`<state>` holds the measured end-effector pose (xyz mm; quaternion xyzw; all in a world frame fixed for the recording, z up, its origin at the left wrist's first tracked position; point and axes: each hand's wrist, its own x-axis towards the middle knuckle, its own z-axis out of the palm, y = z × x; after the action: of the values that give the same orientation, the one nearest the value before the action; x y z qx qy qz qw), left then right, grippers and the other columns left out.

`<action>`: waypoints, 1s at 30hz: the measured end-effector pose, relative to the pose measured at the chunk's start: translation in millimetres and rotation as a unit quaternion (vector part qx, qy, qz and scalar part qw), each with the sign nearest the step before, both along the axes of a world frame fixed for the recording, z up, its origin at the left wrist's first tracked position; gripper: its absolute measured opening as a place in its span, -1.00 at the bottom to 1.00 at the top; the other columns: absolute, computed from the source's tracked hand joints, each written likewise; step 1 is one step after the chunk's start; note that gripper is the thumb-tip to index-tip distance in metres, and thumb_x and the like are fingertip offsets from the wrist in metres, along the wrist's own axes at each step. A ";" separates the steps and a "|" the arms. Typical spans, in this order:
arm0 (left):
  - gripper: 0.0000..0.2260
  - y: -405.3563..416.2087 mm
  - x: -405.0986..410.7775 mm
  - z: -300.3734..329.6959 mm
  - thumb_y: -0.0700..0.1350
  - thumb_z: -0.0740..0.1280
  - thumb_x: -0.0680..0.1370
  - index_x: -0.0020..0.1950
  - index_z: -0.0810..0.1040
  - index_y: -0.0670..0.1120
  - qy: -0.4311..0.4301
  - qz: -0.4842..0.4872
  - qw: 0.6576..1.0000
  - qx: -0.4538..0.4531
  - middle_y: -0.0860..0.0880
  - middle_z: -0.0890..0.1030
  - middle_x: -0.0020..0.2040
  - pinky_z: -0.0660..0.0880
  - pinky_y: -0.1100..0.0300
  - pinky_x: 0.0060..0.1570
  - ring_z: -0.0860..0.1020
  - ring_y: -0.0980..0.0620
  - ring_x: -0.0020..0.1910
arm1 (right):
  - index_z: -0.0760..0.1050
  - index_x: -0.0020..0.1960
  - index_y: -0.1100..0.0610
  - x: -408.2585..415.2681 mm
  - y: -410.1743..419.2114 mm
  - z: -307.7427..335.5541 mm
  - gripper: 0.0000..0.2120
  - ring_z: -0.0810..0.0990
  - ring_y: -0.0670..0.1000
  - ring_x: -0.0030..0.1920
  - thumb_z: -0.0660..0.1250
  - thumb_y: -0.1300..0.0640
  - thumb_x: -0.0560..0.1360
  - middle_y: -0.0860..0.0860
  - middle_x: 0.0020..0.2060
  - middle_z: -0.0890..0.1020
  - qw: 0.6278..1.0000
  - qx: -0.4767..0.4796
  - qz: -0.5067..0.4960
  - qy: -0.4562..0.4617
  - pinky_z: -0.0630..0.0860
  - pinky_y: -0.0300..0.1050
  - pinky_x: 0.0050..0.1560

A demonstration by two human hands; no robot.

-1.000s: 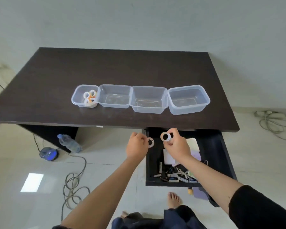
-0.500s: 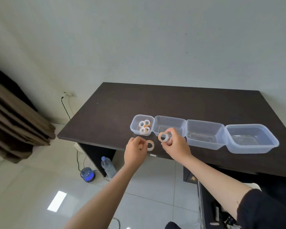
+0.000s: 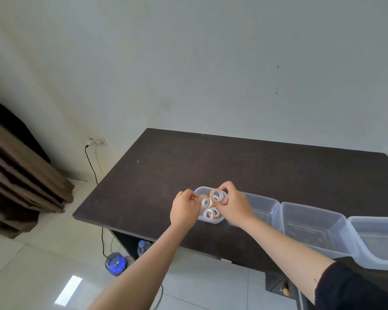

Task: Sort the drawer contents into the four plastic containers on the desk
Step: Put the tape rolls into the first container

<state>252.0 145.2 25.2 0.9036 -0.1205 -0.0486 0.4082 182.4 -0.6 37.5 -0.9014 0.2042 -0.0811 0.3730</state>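
Both hands over the leftmost container (image 3: pixel 207 219), each pinching a tape roll. Left hand (image 3: pixel 184 210) has thumb and fingers curled onto a flat ring-shaped tape roll (image 3: pixel 203 201), orange-tan edge, pale see-through face, held tilted just right of its fingertips. Right hand (image 3: pixel 233 205) pinches a second tape roll (image 3: pixel 216 195) just left of its fingers, a bit thicker, white core with tan rim, hole facing the camera. Both rolls sit above the container's opening, nearly touching each other; can't tell if they actually touch. Below and between the hands more rolls (image 3: pixel 211 213) already lie in the container, same clear and orange look, count unclear because the hands cover part of it. Container is small, clear plastic, rounded corners, close to the near-left part of the dark desk (image 3: pixel 188 157). Three bigger clear containers (image 3: pixel 311 224) run off to the right of the right hand and look empty. Risks, judged: the container is small and already partly full, so a roll let go from this height could land on the pile, bounce or roll out over the low wall onto the desk or off its edge to the floor. Two hands crowding one opening could knock rolls together or nudge the light container sideways. Rolls released on edge would roll; laying them flat looks safer.
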 end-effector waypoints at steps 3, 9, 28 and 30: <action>-0.91 -8.2 17.9 -9.5 -0.05 0.32 0.49 -0.05 0.56 -0.03 0.023 -0.001 1.000 0.019 0.01 0.53 -0.06 0.46 0.16 -0.16 0.52 0.05 -0.10 | 0.36 -0.01 -0.01 15.7 -3.7 -6.6 -0.77 0.56 0.01 -0.30 0.37 0.12 0.42 -0.11 -0.43 0.50 1.000 0.012 0.005 0.013 0.48 0.00 -0.30; -0.92 -21.7 34.9 -30.0 -0.05 0.32 0.48 -0.12 0.56 -0.03 0.069 -0.037 0.996 0.049 0.00 0.59 -0.03 0.39 0.25 -0.16 0.53 0.07 -0.08 | 0.41 -0.02 -0.01 31.3 -13.3 -21.2 -0.73 0.58 -0.03 -0.32 0.45 0.03 0.39 -0.05 -0.37 0.58 0.997 0.046 0.015 0.062 0.44 -0.15 -0.37; -0.80 11.3 -79.6 -32.5 -0.12 0.31 0.54 0.15 0.55 -0.08 0.031 -0.069 0.997 -0.032 0.03 0.54 0.06 0.40 0.30 0.04 0.53 0.11 0.03 | 0.56 -0.06 0.16 -66.7 0.4 -28.1 -0.88 0.57 0.02 -0.23 0.43 0.24 0.41 -0.01 -0.22 0.58 0.998 0.013 0.030 -0.057 0.54 -0.17 -0.15; -0.79 17.4 -115.0 -38.9 -0.13 0.31 0.54 0.17 0.55 -0.08 0.037 -0.071 0.996 -0.030 0.03 0.54 0.06 0.39 0.31 0.07 0.51 0.13 0.03 | 0.56 -0.05 0.15 -101.9 6.5 -35.2 -0.87 0.57 0.02 -0.23 0.43 0.23 0.42 -0.01 -0.21 0.57 0.999 0.024 0.032 -0.037 0.53 -0.18 -0.15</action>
<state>137.0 162.6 -13.8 0.8776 -0.1706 -0.1067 0.4352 80.4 5.9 2.3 -0.8945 0.1632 -0.0972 0.4046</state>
